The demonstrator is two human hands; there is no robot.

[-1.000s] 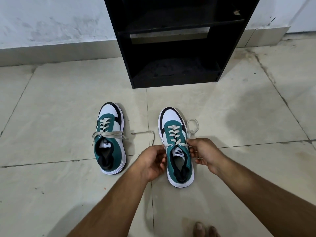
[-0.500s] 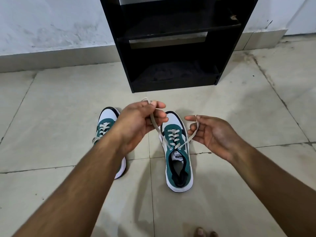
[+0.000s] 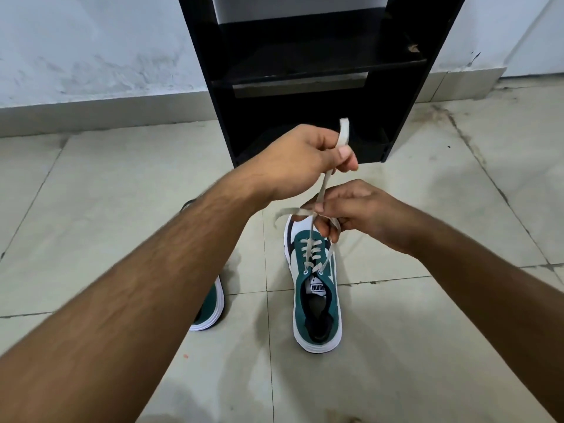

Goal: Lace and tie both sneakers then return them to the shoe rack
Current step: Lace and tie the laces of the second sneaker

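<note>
A green and white sneaker (image 3: 316, 297) stands on the floor tiles, toe toward the black shoe rack (image 3: 308, 71). Its beige lace (image 3: 323, 186) runs up from the top eyelets into both hands. My left hand (image 3: 300, 161) is raised above the shoe and pinches one lace end, which sticks up past the fingers. My right hand (image 3: 351, 212) sits lower, over the toe, pinching the other lace end where the two strands cross. The second sneaker (image 3: 210, 309) stands to the left, mostly hidden behind my left forearm.
The rack stands against a white wall (image 3: 91, 47), its lower shelves open and dark. Pale floor tiles (image 3: 427, 346) with dark grout lines spread all around.
Both hands have lifted the lace ends higher and drawn together, so the strands now cross above the toe. The view has moved closer to the rack.
</note>
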